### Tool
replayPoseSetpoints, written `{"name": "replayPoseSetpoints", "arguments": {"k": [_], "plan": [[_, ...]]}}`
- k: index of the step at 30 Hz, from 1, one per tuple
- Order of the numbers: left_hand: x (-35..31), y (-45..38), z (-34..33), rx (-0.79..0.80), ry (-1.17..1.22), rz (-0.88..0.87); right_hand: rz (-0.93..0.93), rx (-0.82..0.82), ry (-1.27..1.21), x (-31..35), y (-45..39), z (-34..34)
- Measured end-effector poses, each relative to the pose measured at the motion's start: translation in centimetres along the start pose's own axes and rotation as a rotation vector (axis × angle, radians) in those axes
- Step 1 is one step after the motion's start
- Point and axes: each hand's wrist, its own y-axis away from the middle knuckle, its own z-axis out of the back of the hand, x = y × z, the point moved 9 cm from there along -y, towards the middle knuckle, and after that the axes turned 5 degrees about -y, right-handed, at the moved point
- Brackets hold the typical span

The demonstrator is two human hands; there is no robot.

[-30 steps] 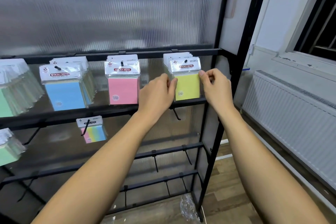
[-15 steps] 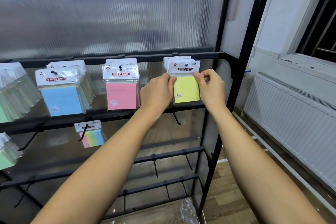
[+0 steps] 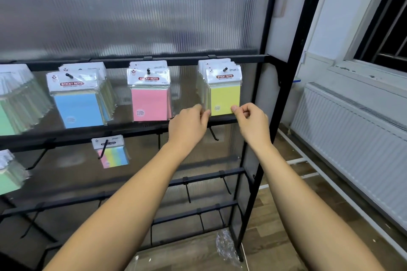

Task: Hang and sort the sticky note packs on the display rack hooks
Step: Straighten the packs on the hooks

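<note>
Head view: right of centre in the frame, the yellow sticky note pack (image 3: 225, 94) hangs at the front of a stack of like packs on the rightmost hook (image 3: 224, 69) of the upper rail of the display rack (image 3: 284, 86). The left hand (image 3: 189, 125) pinches the pack's lower left corner between thumb and forefinger. The right hand (image 3: 251, 122) has its thumb tip at the lower right corner and its other fingers curled. It seems to pinch that corner, though how firm the hold is cannot be told.

Both hands hold low on the pack, far under the hanging hole, and that is where trouble could start. A pull toward the camera, or an uneven tug from one corner, could slide the front pack off the hook's tip, and the packs behind could follow. A hard tug could also tear the card header at its hole.

To the left hang the pink pack (image 3: 149, 99) and the blue pack (image 3: 78, 103), each fronting its own stack. Below them the striped multicolour pack (image 3: 113, 153) hangs alone on a lower hook. A careless left elbow could knock these askew.
</note>
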Motion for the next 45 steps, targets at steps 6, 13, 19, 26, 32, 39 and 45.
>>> {"name": "replayPoseSetpoints", "arguments": {"k": [6, 13, 19, 26, 32, 39, 45], "plan": [[4.1, 7.4, -5.3, 0.274, -0.072, -0.002, -0.125, 0.218, 0.121, -4.0, 6.2, -5.7], [14.5, 13.9, -3.4, 0.303, -0.149, 0.207, -0.094, 0.534, 0.244, -2.4, 12.7, -16.5], [23.0, 17.4, 0.5, 0.258, -0.202, 0.376, -0.033, 0.685, 0.253, 1.9, 17.4, -25.0], [29.9, 18.5, 2.9, 0.243, -0.201, 0.390, -0.067, 0.692, 0.298, 4.7, 19.5, -31.3], [33.1, 17.1, 2.4, 0.250, -0.155, 0.311, -0.154, 0.612, 0.349, 4.8, 19.7, -33.7], [35.0, 14.7, 1.0, 0.303, -0.133, 0.196, -0.270, 0.500, 0.384, 3.7, 18.7, -35.1], [35.5, 13.8, -0.2, 0.356, -0.114, 0.142, -0.317, 0.413, 0.363, 3.4, 16.9, -35.8]]}}
